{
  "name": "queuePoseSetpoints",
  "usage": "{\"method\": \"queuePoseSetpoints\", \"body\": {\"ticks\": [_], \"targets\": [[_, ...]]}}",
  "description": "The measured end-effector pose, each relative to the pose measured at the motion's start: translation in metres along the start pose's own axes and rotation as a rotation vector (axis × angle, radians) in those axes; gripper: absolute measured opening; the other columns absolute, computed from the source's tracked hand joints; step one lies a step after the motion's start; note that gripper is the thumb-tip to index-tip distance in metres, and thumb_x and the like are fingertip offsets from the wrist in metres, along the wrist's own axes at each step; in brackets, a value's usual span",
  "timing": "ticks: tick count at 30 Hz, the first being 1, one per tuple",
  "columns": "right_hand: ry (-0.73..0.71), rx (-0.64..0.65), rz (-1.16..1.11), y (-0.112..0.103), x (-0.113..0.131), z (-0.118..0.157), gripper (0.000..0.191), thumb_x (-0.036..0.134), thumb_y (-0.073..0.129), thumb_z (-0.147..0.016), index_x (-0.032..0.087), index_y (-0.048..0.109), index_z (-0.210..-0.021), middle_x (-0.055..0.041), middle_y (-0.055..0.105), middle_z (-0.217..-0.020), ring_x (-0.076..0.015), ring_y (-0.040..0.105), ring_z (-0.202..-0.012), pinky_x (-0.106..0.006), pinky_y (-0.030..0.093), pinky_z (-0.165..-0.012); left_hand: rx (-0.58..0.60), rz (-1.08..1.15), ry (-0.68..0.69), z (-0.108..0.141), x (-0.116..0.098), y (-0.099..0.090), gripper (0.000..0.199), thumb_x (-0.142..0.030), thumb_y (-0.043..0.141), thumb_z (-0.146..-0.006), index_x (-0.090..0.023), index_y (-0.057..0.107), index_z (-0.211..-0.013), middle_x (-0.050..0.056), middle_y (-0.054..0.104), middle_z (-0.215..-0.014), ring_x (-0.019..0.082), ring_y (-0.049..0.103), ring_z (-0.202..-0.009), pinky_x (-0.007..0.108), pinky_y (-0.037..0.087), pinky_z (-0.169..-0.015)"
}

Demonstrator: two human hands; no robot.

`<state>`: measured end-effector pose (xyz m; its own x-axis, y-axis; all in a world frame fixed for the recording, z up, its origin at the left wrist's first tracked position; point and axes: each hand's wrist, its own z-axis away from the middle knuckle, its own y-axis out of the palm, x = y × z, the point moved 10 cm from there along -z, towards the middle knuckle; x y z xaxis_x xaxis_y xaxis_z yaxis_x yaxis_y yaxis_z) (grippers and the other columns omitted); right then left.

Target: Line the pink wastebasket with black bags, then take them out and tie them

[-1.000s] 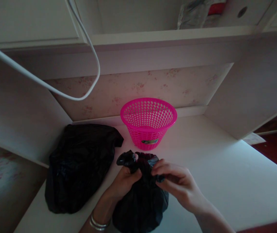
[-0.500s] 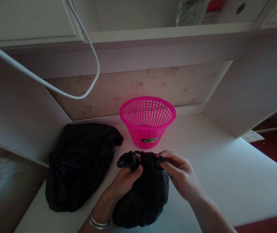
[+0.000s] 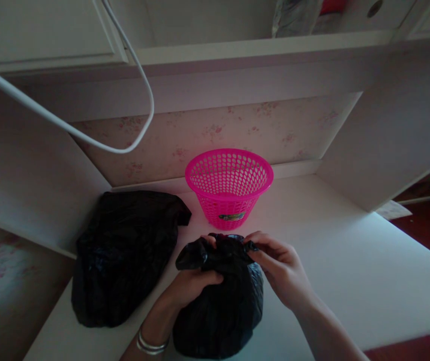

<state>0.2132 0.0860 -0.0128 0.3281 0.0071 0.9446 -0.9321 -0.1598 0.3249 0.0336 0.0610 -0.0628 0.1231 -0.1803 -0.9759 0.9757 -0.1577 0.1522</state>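
A bulging black plastic bag (image 3: 224, 311) rests on the white desktop in front of me, its gathered neck between my two hands. With a bangle on its wrist, my left hand (image 3: 192, 286) grips the left side of the neck, thumb across the front and fingertips showing behind. On the other side, my right hand (image 3: 275, 263) pinches a twisted edge of the bag between thumb and fingers. Just behind the bag stands a pink perforated plastic basket (image 3: 230, 195), upright, with a label on its front. What the bag contains is hidden.
A second, larger black plastic bag (image 3: 124, 255) lies at the left against the side panel. A white cable (image 3: 139, 135) hangs down at the upper left. Above is a shelf (image 3: 215, 54) with wrapped items, and a side panel (image 3: 388, 130) stands at the right.
My left thumb has dropped slightly and the bag's left flap has shifted left and down, spreading the neck a little. My right hand keeps its pinch, nearly still.
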Motion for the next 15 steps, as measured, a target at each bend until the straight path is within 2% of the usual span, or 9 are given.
{"method": "queuePoseSetpoints", "body": {"ticks": [3, 6, 10, 13, 15], "targets": [[0.001, 0.031, -0.017, 0.002, -0.001, 0.000, 0.019, 0.041, 0.089, -0.078, 0.024, 0.083, -0.084, -0.0050, 0.075, -0.085, -0.0163, 0.066, -0.079, -0.025, 0.053, -0.069, 0.010, -0.062, 0.097, -0.003, -0.018, 0.008, 0.026, -0.019, 0.080, -0.072, -0.023, 0.071, -0.097, 0.002, 0.075, -0.106, 0.026, 0.066, -0.111, 0.043, 0.044, -0.112], [-0.005, 0.036, -0.035, 0.003, -0.001, 0.000, 0.017, 0.040, 0.089, -0.079, 0.025, 0.084, -0.086, -0.0044, 0.075, -0.086, -0.0160, 0.068, -0.081, -0.024, 0.055, -0.072, 0.040, -0.092, 0.110, -0.004, -0.021, 0.014, 0.026, -0.023, 0.082, -0.076, -0.022, 0.070, -0.099, 0.004, 0.076, -0.107, 0.026, 0.067, -0.108, 0.043, 0.048, -0.108], [0.029, 0.036, -0.071, 0.003, -0.005, 0.001, 0.018, 0.039, 0.089, -0.080, 0.024, 0.083, -0.086, -0.0037, 0.074, -0.087, -0.0153, 0.069, -0.079, -0.022, 0.058, -0.068, 0.070, -0.052, 0.070, -0.003, -0.012, 0.016, 0.025, -0.035, 0.082, -0.081, -0.021, 0.075, -0.101, 0.008, 0.078, -0.117, 0.030, 0.066, -0.120, 0.048, 0.044, -0.114], [0.062, 0.023, -0.112, 0.002, -0.009, 0.004, 0.018, 0.040, 0.088, -0.082, 0.026, 0.081, -0.091, -0.0018, 0.072, -0.091, -0.0130, 0.068, -0.074, -0.021, 0.059, -0.063, 0.047, -0.007, 0.009, -0.002, -0.001, 0.011, 0.036, -0.046, 0.086, -0.078, -0.020, 0.079, -0.102, 0.010, 0.079, -0.118, 0.034, 0.065, -0.124, 0.053, 0.037, -0.120], [0.052, 0.070, -0.120, 0.005, -0.007, 0.007, 0.017, 0.041, 0.083, -0.088, 0.029, 0.080, -0.100, -0.0011, 0.073, -0.098, -0.0123, 0.070, -0.079, -0.021, 0.061, -0.070, 0.057, 0.041, -0.021, -0.001, 0.005, 0.009, 0.049, -0.055, 0.088, -0.075, -0.021, 0.080, -0.108, 0.011, 0.080, -0.118, 0.036, 0.067, -0.120, 0.057, 0.038, -0.118]]}}
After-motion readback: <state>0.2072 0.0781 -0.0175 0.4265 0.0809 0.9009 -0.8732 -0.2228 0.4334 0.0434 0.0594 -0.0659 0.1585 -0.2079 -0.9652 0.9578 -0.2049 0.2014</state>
